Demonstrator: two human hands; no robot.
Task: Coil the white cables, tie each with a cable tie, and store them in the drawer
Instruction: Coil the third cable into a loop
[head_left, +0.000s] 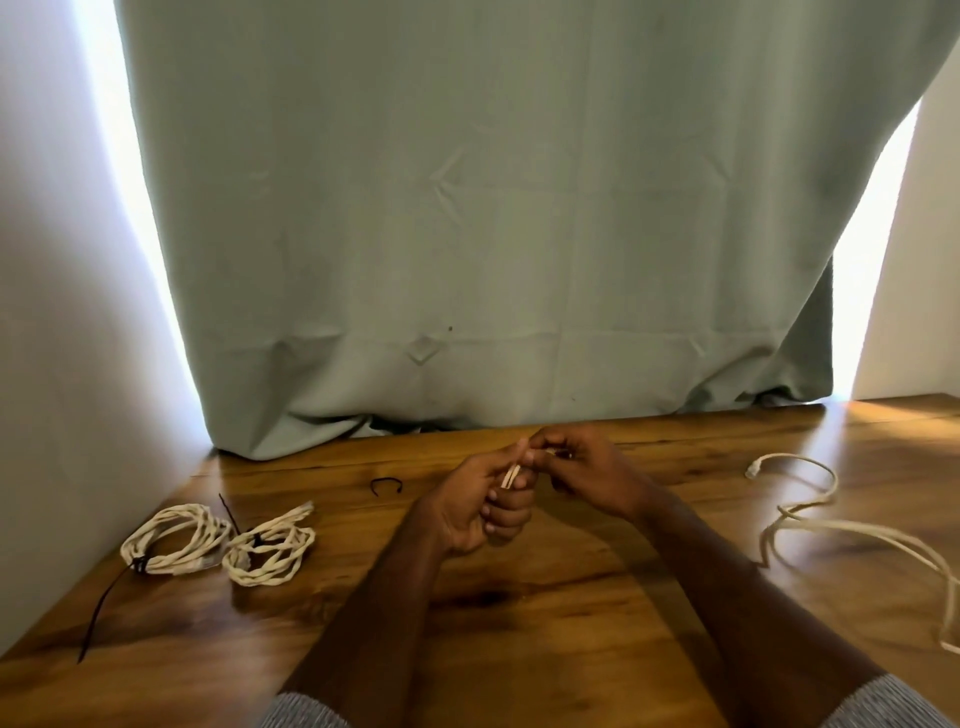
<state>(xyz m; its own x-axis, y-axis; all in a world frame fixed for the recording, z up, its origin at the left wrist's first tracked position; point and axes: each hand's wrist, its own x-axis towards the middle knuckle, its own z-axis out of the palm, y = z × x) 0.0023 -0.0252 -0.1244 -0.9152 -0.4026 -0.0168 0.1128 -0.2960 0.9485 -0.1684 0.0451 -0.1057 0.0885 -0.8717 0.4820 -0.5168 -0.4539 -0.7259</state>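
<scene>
cable (510, 476), white, folded between fingers (498, 512)

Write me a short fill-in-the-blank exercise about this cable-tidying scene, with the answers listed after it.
1. The number of tied coils lying on the wooden table is ____.
2. The uncoiled cable lies on the person's ____ side.
3. The left hand and right hand are both holding a folded white ____.

Answers: two; right; cable
</scene>
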